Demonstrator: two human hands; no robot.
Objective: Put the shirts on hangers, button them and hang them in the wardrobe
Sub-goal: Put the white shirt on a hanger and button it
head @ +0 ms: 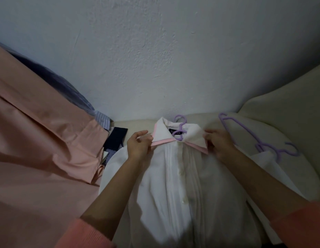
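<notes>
1. Nearest: both forearms reach forward out of coral sleeves over a white shirt (173, 185) that lies face-up on a cream surface (290, 122). Placket looks closed down the front; buttons show along it.
2. Left hand (138, 146) pinches the left collar tip, where the pink under-collar shows. Right hand (219, 142) pinches the right collar tip, fingers curled round the cloth.
3. A lilac hanger (180, 128) sits inside the neck, its hook poking out above the collar.
4. Right of the shirt, spare lilac hangers (274, 149) lie on the cream surface.
5. Left: a peach shirt (39, 140), a dark patterned one (114, 140) and a striped one (100, 119) wait, none hung.
6. Judgement: this shirt is hangered and probably buttoned; collar tidying now, hanging left. No wardrobe in view.
</notes>
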